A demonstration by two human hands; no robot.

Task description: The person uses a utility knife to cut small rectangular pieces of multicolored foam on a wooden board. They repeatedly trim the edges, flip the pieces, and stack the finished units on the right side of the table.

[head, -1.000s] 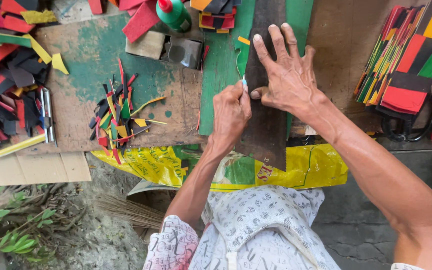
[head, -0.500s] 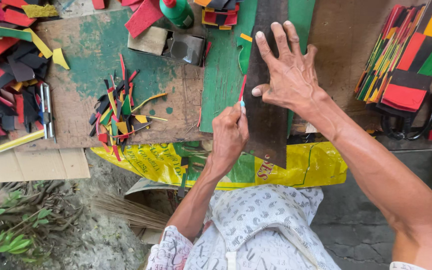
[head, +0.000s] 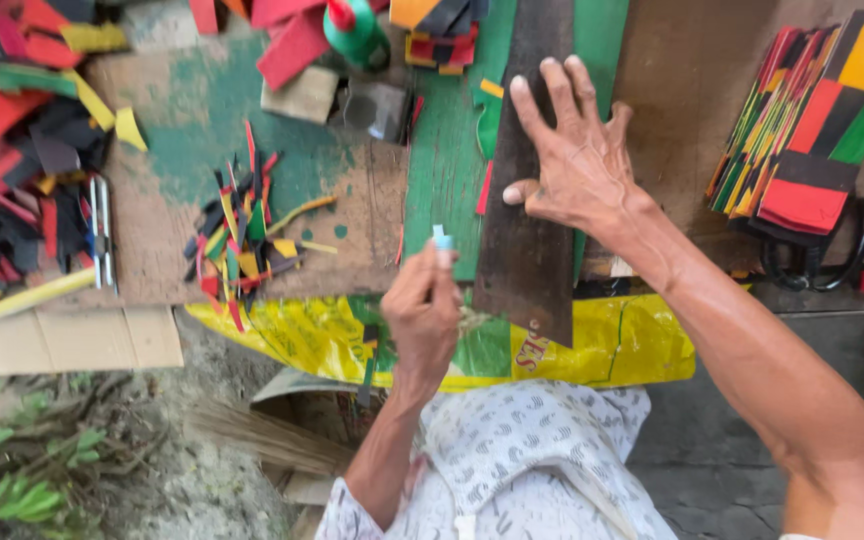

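Observation:
My right hand point(head: 577, 160) lies flat with fingers spread on a long dark board point(head: 522, 260), pressing it down over a green sheet point(head: 447, 150) on the worn wooden worktop. My left hand point(head: 422, 310) is closed around a small cutter with a pale blue end point(head: 442, 238). The cutter is held upright just left of the board's near end, at the green sheet's lower edge. A thin red sliver point(head: 484, 190) lies along the board's left edge, beside my right thumb.
A heap of small coloured offcuts point(head: 242, 230) lies left of the green sheet. Larger red, black and yellow scraps point(head: 12, 150) crowd the far left. A stack of coloured strips point(head: 812, 120) sits on the right above black scissors point(head: 812, 265). Nearer lie a green bottle point(head: 357, 30) and a yellow bag point(head: 332, 345).
My left hand has drawn the cutter back along the board's left edge, from beside my right thumb to the near end. My right hand has stayed pressed on the board.

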